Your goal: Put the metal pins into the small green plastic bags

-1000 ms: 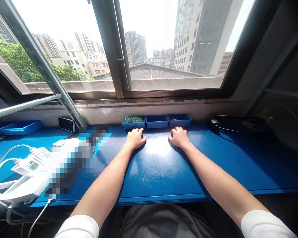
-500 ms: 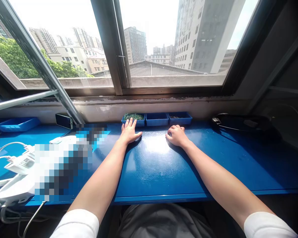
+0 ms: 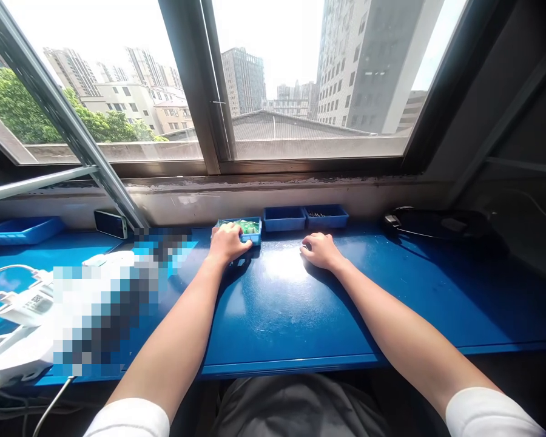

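My left hand [image 3: 227, 246] is closed on the near rim of a small blue bin [image 3: 253, 239], its fingers over the front side and partly hidden. Green pieces, perhaps circuit boards, in clear wrapping [image 3: 249, 226] lie in that bin. My right hand [image 3: 321, 250] rests on the blue table, fingers loosely curled and a little apart, with nothing visible in them. Just behind it, a second blue bin [image 3: 327, 223] holds small thin metal pieces [image 3: 317, 213], too small to name. Between the two stands a third blue bin [image 3: 284, 228] with a dark inside.
White chargers and cables [image 3: 25, 303] lie at the left, beside a blurred-out area. A phone [image 3: 111, 224] leans near a metal post, with a blue tray [image 3: 22, 230] further left. A dark object [image 3: 437, 224] sits at the back right. A window [image 3: 273, 164] rises behind the table.
My left hand has gone from spread fingers to a grip on the left bin. That bin has come slightly towards me, out of line with the other two. My right hand stays nearly in place.
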A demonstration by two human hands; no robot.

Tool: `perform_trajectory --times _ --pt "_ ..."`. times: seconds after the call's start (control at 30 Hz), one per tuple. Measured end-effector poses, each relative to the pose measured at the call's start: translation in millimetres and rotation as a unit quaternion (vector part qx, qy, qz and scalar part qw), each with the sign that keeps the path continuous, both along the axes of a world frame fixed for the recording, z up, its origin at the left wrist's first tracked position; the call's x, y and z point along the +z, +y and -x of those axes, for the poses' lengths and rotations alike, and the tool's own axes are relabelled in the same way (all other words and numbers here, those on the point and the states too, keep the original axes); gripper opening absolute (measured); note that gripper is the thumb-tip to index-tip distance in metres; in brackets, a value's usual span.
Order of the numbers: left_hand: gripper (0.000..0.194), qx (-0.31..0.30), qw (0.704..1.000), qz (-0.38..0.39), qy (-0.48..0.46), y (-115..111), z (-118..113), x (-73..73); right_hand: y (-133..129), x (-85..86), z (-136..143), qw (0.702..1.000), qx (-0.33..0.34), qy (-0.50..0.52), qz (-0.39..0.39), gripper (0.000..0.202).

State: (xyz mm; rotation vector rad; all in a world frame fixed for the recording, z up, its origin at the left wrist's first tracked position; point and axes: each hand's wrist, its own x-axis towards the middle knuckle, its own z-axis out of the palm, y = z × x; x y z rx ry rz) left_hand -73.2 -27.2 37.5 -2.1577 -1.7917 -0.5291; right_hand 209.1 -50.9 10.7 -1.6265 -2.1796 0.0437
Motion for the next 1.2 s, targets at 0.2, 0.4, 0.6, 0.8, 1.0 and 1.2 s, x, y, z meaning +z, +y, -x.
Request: perform_trajectory --times 0.2,0.4,0.6,0.8,1.0,1.2 --pt "0.021 -0.131 0.991 0.021 -0.024 -15 -15 3.0 -4 4.2 5 0.989 0.017 0.147 -0.001 0.028" --pt "0.021 -0.289 0.955 -0.027 -0.066 -45 -71 -2.1 -2 8.6 2 0.959 -0.031 0.280 0.002 0.036" --pt "0.033 -0.025 0.972 -0.061 -0.224 -39 -65 6.2 2 15.3 -9 0.954 -0.089 0.277 0.069 0.030" --pt "0.037 -0.048 0.950 0.182 -0.251 -20 -44 -0.4 3 11.8 -14 0.888 -0.036 0.427 0.167 0.023" --pt "0.020 -0.126 0.908 0.192 -0.349 -18 -48 -13.5 11 5.1 -27 0.828 0.020 0.545 0.132 0.030" --pt "0.011 -0.142 0.945 0.144 -0.259 -15 -41 -16.8 11 1.4 -31 0.873 0.063 0.472 0.107 0.021"
